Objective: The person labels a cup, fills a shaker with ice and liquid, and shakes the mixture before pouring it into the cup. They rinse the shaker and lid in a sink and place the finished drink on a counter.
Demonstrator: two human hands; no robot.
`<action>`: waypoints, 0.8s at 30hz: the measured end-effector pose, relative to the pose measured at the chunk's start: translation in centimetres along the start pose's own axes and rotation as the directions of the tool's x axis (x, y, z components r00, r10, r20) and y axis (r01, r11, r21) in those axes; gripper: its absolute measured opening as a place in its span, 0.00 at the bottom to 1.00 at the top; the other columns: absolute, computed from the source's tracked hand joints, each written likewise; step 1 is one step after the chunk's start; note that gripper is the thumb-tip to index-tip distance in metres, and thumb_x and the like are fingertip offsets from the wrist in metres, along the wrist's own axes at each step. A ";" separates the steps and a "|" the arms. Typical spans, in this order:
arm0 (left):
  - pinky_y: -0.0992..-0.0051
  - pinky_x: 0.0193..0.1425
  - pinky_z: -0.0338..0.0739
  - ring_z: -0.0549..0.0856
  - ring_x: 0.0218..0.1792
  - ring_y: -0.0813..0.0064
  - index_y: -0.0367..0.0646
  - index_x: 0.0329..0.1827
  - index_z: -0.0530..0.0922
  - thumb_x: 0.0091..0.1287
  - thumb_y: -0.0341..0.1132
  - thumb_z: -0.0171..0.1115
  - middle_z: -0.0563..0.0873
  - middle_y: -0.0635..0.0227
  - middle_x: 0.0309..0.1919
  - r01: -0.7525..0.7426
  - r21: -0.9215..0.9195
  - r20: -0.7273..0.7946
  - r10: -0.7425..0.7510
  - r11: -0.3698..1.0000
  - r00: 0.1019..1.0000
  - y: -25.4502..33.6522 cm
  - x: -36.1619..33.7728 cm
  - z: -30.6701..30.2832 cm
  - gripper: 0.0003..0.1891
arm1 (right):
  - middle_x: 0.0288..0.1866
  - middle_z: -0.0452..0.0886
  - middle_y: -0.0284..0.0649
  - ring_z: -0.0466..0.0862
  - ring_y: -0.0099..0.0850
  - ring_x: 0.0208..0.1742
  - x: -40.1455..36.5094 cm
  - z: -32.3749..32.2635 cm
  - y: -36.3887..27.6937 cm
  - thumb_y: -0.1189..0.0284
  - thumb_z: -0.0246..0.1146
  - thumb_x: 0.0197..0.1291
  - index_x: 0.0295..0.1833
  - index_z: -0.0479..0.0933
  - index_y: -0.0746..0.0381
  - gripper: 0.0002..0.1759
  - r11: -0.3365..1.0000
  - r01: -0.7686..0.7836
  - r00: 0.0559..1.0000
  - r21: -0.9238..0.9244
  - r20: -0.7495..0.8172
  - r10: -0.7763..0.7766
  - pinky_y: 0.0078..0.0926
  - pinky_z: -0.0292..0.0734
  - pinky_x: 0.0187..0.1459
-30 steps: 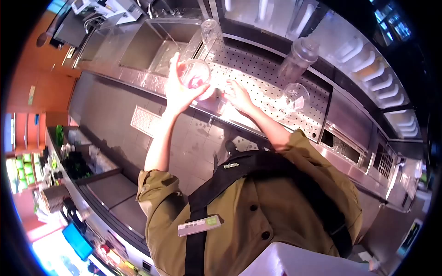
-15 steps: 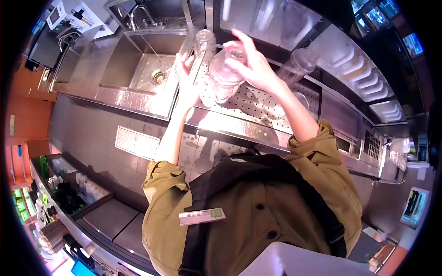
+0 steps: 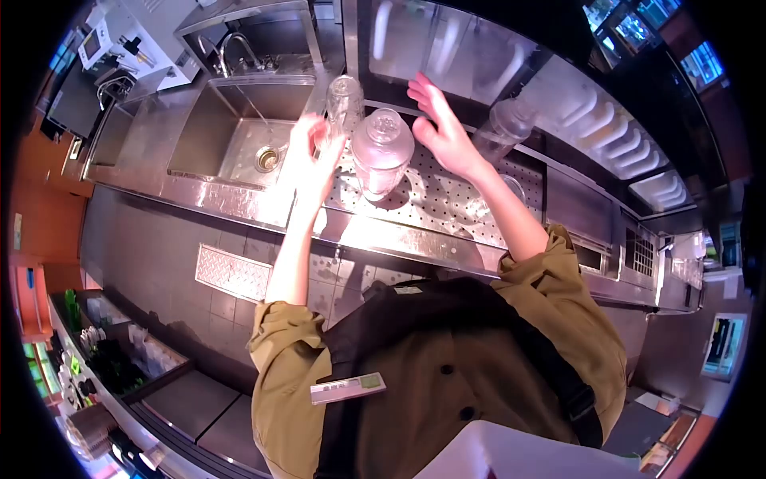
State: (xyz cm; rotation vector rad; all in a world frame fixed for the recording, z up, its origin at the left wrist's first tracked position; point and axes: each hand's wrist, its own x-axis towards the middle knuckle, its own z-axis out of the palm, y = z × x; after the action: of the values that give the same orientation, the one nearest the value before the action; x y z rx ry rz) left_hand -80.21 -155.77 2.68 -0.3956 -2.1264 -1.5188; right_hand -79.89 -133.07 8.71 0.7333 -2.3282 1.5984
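At the far left the metal counter [image 3: 144, 132] holds a sink [image 3: 199, 136], its tap [image 3: 239, 46] at twelve o'clock over the basin, presumably so water falls straight into it. Next comes the left hand [image 3: 315, 160], at nine o'clock from a clear jar [image 3: 383, 156], fingers loosely bent and apparently gripping nothing; whether its thumb touches the jar I cannot tell. A clear glass [image 3: 345, 100] stands at eleven o'clock from the jar. The jar itself stands on a holed tray [image 3: 447, 191] between the hands, seemingly bearing its own weight on that flat base. The right hand [image 3: 447, 136], at two o'clock, is spread and clear of it. Farther right, toward three o'clock, is another clear jar [image 3: 511, 124]; the tray's holes probably let drips from such wet vessels drain.
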 end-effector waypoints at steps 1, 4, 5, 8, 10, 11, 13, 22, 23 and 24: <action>0.71 0.53 0.71 0.78 0.46 0.68 0.38 0.57 0.68 0.57 0.32 0.64 0.77 0.59 0.45 -0.046 -0.073 0.018 0.047 0.996 0.999 3.5 1.5 -0.6 0.24 | 0.65 0.61 0.49 0.64 0.37 0.65 -0.1 -0.6 -0.5 0.58 0.59 0.57 0.68 0.51 0.66 0.39 0.999 -0.040 0.998 -0.002 -0.044 0.040 0.35 0.56 0.65; 0.74 0.53 0.72 0.78 0.45 0.72 0.37 0.61 0.62 0.60 0.30 0.61 0.76 0.60 0.45 0.081 -0.379 0.074 -0.057 0.922 0.996 10.1 2.8 0.2 0.27 | 0.57 0.70 0.47 0.71 0.38 0.59 0.2 -0.7 -4.6 0.65 0.63 0.53 0.60 0.64 0.66 0.30 0.919 0.255 0.953 -0.300 -0.085 -0.292 0.34 0.64 0.59; 0.75 0.53 0.72 0.78 0.45 0.73 0.37 0.62 0.61 0.60 0.29 0.61 0.76 0.60 0.45 0.140 -0.496 0.101 -0.103 0.857 0.989 11.4 2.9 0.8 0.28 | 0.56 0.71 0.48 0.71 0.39 0.58 0.8 -0.2 -5.9 0.66 0.64 0.51 0.59 0.65 0.65 0.30 0.845 0.394 0.903 -0.361 -0.019 -0.429 0.34 0.65 0.59; 0.72 0.56 0.69 0.76 0.48 0.74 0.38 0.67 0.52 0.68 0.43 0.50 0.76 0.61 0.45 0.219 -0.443 0.214 -0.134 0.870 0.967 11.6 3.9 1.1 0.30 | 0.52 0.73 0.47 0.76 0.41 0.50 3.0 0.6 -7.5 0.67 0.65 0.50 0.58 0.67 0.63 0.29 0.792 0.485 0.862 -0.371 0.053 -0.504 0.33 0.73 0.49; 0.69 0.63 0.61 0.72 0.53 0.71 0.39 0.69 0.49 0.70 0.54 0.39 0.76 0.61 0.49 0.246 -0.502 0.262 -0.126 0.829 0.957 10.3 4.6 0.4 0.33 | 0.50 0.73 0.46 0.78 0.39 0.45 3.8 0.0 -7.4 0.67 0.63 0.53 0.57 0.67 0.62 0.26 0.840 0.407 0.908 -0.359 0.055 -0.416 0.30 0.75 0.45; 0.68 0.64 0.59 0.72 0.55 0.70 0.39 0.68 0.54 0.70 0.54 0.37 0.76 0.60 0.51 0.188 -0.464 0.159 -0.128 0.865 0.979 10.4 4.3 0.0 0.32 | 0.48 0.74 0.44 0.78 0.38 0.43 4.0 -0.6 -7.3 0.64 0.59 0.54 0.55 0.67 0.61 0.24 0.774 0.401 0.912 -0.490 0.136 -0.387 0.32 0.75 0.43; 0.68 0.61 0.62 0.73 0.53 0.72 0.38 0.61 0.65 0.70 0.51 0.41 0.77 0.62 0.47 0.253 -0.371 -0.003 -0.274 0.893 0.962 7.6 3.0 -0.8 0.27 | 0.44 0.74 0.43 0.78 0.38 0.42 4.4 -1.3 -6.9 0.63 0.55 0.54 0.54 0.68 0.60 0.23 0.710 0.318 0.921 -0.628 0.383 -0.074 0.34 0.74 0.43; 0.50 0.60 0.62 0.71 0.52 0.53 0.38 0.56 0.62 0.62 0.62 0.46 0.71 0.48 0.48 0.624 -0.631 0.561 -0.827 -0.461 -0.043 -3.9 -11.9 4.8 0.34 | 0.71 0.51 0.47 0.55 0.42 0.70 5.7 -0.6 -8.5 0.45 0.44 0.61 0.71 0.46 0.58 0.40 0.900 0.137 0.905 -0.413 0.422 0.056 0.33 0.52 0.68; 0.47 0.63 0.57 0.67 0.57 0.48 0.36 0.60 0.58 0.61 0.64 0.44 0.67 0.44 0.54 0.582 -0.610 0.596 -0.796 -0.537 -0.109 -4.0 -12.5 5.6 0.39 | 0.70 0.55 0.46 0.56 0.40 0.70 6.5 -1.0 -8.8 0.42 0.40 0.61 0.70 0.49 0.59 0.40 0.952 0.053 0.944 -0.301 0.327 0.050 0.31 0.52 0.67; 0.46 0.66 0.52 0.59 0.63 0.45 0.35 0.67 0.46 0.59 0.66 0.45 0.55 0.41 0.62 0.549 -0.607 0.661 -0.749 -0.575 -0.053 -4.3 -13.1 6.5 0.46 | 0.67 0.60 0.47 0.61 0.41 0.67 6.9 -0.7 -7.8 0.41 0.37 0.61 0.68 0.54 0.59 0.39 0.938 0.057 0.962 -0.343 0.270 0.040 0.34 0.57 0.65</action>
State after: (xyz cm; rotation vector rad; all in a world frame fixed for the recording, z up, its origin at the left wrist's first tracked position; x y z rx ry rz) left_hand -72.90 -150.53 -9.57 1.6396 -0.5578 -3.3031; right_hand -81.76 -136.53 18.39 0.9216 -2.6961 1.0861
